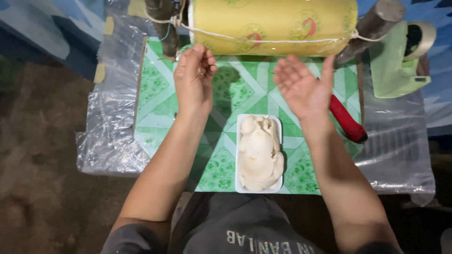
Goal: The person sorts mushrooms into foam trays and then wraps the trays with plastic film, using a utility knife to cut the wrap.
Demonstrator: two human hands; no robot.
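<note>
A white foam tray (pixel 241 123) filled with pale mushrooms (pixel 259 153) lies on the green patterned board (pixel 160 99) in front of me. Beyond it a big yellow roll of cling film (pixel 273 23) hangs across the board's far edge. My left hand (pixel 194 77) is raised near the roll's lower left, fingers curled loosely, holding nothing that I can see. My right hand (pixel 303 87) hovers palm-up below the roll's right part, fingers spread and empty. Both hands are above the board, apart from the tray.
A red-handled tool (pixel 347 120) lies on the board right of my right hand. A pale green tape dispenser (pixel 400 61) stands at the far right. Clear plastic sheeting (pixel 108 136) drapes over the board's left and right sides. Brown floor lies to the left.
</note>
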